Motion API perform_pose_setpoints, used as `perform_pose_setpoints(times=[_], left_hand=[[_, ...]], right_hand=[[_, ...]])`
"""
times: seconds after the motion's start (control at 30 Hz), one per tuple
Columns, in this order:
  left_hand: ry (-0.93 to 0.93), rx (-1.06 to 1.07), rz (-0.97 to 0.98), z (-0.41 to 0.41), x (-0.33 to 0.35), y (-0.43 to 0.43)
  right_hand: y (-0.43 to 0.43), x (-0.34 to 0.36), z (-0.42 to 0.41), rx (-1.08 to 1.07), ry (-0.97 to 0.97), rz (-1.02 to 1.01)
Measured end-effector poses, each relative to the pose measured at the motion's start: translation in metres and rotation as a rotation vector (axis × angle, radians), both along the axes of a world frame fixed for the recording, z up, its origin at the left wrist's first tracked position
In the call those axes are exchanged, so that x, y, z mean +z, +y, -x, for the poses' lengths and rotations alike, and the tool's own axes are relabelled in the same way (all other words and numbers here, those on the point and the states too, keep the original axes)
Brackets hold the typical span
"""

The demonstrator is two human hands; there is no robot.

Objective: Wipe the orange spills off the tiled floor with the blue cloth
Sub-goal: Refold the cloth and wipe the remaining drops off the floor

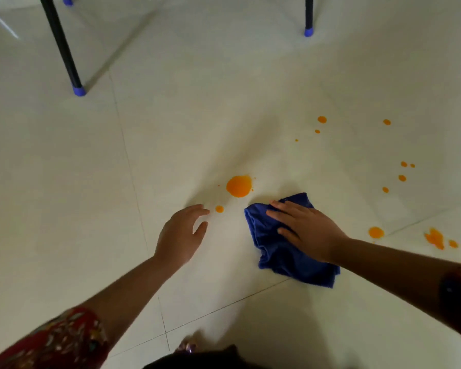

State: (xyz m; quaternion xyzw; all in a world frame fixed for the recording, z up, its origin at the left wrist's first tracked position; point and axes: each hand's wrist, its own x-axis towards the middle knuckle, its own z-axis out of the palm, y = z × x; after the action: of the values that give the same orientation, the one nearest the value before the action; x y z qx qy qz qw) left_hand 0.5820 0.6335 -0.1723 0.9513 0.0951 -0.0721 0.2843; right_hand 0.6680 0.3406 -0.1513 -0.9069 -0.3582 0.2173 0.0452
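A crumpled blue cloth [288, 257] lies on the pale tiled floor [171, 145]. My right hand [304, 230] presses flat on top of it, fingers spread and pointing left. The largest orange spill [239, 186] sits just beyond the cloth's far left corner. A small orange drop [219, 209] lies between the cloth and my left hand [183, 233], which hovers open just above the floor with nothing in it. More orange spots are scattered to the right, among them a round one [375, 232] and a smeared patch [434, 237].
Two black furniture legs with blue caps stand at the back: one at the left [79, 89], one at the right [308, 31]. Smaller orange drops [322, 119] dot the floor at the far right. Grout lines cross the tiles.
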Motion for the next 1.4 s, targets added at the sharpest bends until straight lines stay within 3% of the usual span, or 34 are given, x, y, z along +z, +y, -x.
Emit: perform_pose_setpoints(times=[0.07, 0.23, 0.43, 0.63, 0.73, 0.83, 0.93, 1.03, 1.1, 1.2, 1.27, 1.33, 1.4], left_hand=[[-0.091, -0.043, 0.015, 0.002, -0.006, -0.017], [-0.173, -0.145, 0.051, -0.007, -0.019, -0.046], [-0.257, 0.054, -0.029, -0.017, -0.034, 0.003], [-0.224, 0.328, -0.075, -0.011, -0.051, 0.032], [-0.249, 0.389, -0.062, -0.010, -0.054, 0.031], [-0.255, 0.424, -0.016, -0.011, -0.053, 0.029], [-0.259, 0.419, -0.017, -0.012, -0.052, 0.029], [-0.293, 0.448, 0.027, -0.014, -0.053, 0.032], [-0.335, 0.475, 0.089, -0.012, -0.054, 0.033], [-0.408, 0.527, 0.221, -0.008, -0.053, 0.033], [-0.427, 0.552, 0.264, -0.007, -0.053, 0.034], [-0.437, 0.569, 0.265, -0.007, -0.053, 0.033], [-0.432, 0.564, 0.251, -0.009, -0.053, 0.030]], right_hand=[[-0.005, -0.008, 0.014, -0.197, -0.077, -0.034], [-0.001, -0.039, 0.054, -0.282, -0.105, 0.013], [0.026, -0.057, 0.015, -0.264, -0.159, 0.078], [0.076, -0.067, -0.074, -0.628, -0.182, -0.140], [0.100, -0.073, -0.041, -0.313, -0.201, -0.230], [0.060, -0.074, 0.001, -0.073, -0.205, -0.226], [0.028, -0.076, -0.028, -0.338, -0.277, -0.166], [0.070, -0.073, -0.083, -0.652, -0.327, -0.066], [0.120, -0.074, -0.094, -0.587, -0.307, -0.082], [0.160, -0.076, -0.050, -0.182, -0.297, -0.151], [0.140, -0.075, -0.015, 0.054, -0.274, -0.168], [0.101, -0.076, -0.010, 0.092, -0.278, -0.178], [0.071, -0.078, -0.033, -0.071, -0.316, -0.149]])
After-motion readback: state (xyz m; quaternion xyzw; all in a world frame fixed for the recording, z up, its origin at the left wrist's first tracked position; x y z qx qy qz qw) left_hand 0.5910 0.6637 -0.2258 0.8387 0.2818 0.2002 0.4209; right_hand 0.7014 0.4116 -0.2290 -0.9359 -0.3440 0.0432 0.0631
